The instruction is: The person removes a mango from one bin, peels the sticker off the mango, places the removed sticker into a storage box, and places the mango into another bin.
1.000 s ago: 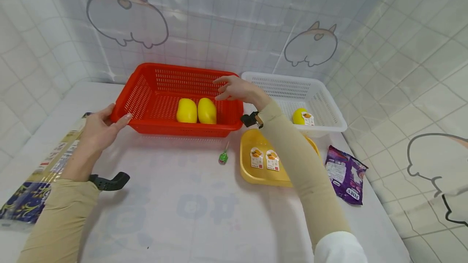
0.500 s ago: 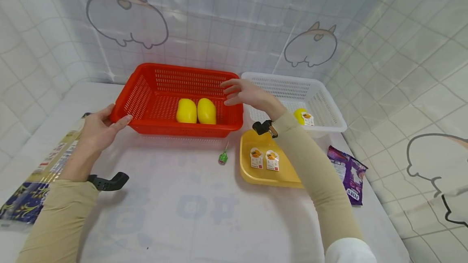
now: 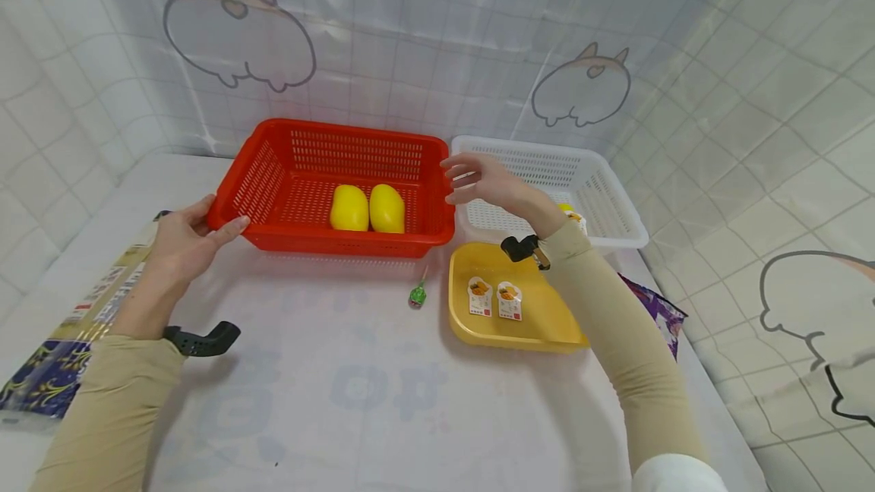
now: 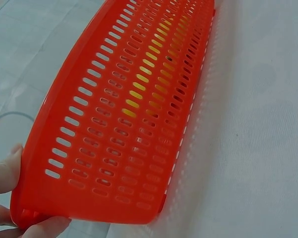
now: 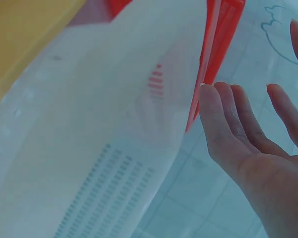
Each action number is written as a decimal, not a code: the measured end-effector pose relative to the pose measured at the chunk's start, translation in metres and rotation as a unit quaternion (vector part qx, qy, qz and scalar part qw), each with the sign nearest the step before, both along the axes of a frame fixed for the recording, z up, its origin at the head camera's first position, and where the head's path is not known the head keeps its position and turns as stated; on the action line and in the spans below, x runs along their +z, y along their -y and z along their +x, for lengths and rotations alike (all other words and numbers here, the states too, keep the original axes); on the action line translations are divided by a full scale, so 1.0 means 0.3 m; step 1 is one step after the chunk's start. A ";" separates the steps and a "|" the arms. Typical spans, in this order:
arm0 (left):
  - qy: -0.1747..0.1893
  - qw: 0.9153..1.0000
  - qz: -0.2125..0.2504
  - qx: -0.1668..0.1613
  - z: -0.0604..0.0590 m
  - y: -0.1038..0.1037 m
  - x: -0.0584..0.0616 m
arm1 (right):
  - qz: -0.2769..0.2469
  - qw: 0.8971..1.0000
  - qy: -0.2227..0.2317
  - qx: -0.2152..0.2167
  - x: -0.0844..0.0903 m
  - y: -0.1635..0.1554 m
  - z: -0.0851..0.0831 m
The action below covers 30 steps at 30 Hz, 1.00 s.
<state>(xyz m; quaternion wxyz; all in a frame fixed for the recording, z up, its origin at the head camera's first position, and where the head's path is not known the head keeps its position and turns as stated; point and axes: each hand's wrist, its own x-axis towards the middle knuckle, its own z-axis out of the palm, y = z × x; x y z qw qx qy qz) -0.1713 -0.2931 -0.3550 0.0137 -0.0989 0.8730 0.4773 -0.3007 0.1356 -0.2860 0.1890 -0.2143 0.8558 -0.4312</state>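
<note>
1. The left hand (image 3: 179,240) grips the near left corner of the red basket (image 3: 287,173), thumb on the rim and fingers curled under it. The left wrist view shows fingertips (image 4: 2,173) pressed to the slotted wall. It sits where it did a second ago, and the basket has not shifted.

2. Just past that hand, inside the basket, two yellow fruits (image 3: 368,208) lie side by side on the floor, touching each other, as they did before.

3. The right hand (image 3: 478,179) has changed. A second ago it hung over the red basket's right inner side; now it is out past the right rim, above the gap where the red basket meets the white basket (image 3: 615,203). Its fingers are spread and relaxed and it holds nothing.

4. I judge a drop into the red basket to be finished, with the free hand swinging toward the things on its own side.

5. Below the right wrist is a yellow tray (image 3: 540,325) with two small labelled packs (image 3: 495,299). A green lollipop (image 3: 417,293) lies to the tray's left.

6. Beyond the right hand, the forearm mostly hides a yellow labelled fruit (image 3: 571,211) in the white basket.
</note>
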 end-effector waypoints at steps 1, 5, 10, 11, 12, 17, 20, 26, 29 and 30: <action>0.001 1.000 -0.002 0.000 0.000 0.000 0.000 | 0.000 1.000 0.000 -0.001 0.001 -0.009 0.001; 0.004 1.000 -0.003 0.001 0.002 -0.004 0.001 | 0.009 1.000 0.000 -0.008 0.004 -0.046 0.009; 0.010 1.000 0.000 0.003 0.005 -0.009 0.002 | 0.026 0.999 -0.002 -0.023 0.003 -0.092 0.015; 0.010 1.000 0.000 0.004 0.005 -0.009 0.002 | 0.027 0.999 -0.003 -0.024 0.002 -0.102 0.015; 0.009 1.000 -0.001 0.004 0.006 -0.009 0.002 | 0.031 0.999 -0.004 -0.026 0.000 -0.112 0.013; 0.003 1.000 -0.006 0.004 0.006 -0.006 -0.003 | 0.050 0.998 -0.011 -0.035 -0.004 -0.164 0.010; 0.000 1.000 -0.006 0.004 0.005 -0.003 -0.006 | 0.061 0.997 -0.011 -0.037 -0.002 -0.195 0.008; 0.001 1.000 -0.003 0.007 0.005 -0.004 -0.008 | 0.078 0.996 -0.002 -0.042 -0.001 -0.263 0.003; 0.002 1.000 0.000 0.007 0.005 -0.005 -0.009 | 0.092 0.995 0.003 -0.042 0.001 -0.294 -0.005; 0.002 1.000 0.000 0.007 0.005 -0.005 -0.010 | 0.092 0.995 0.006 -0.040 0.003 -0.303 -0.009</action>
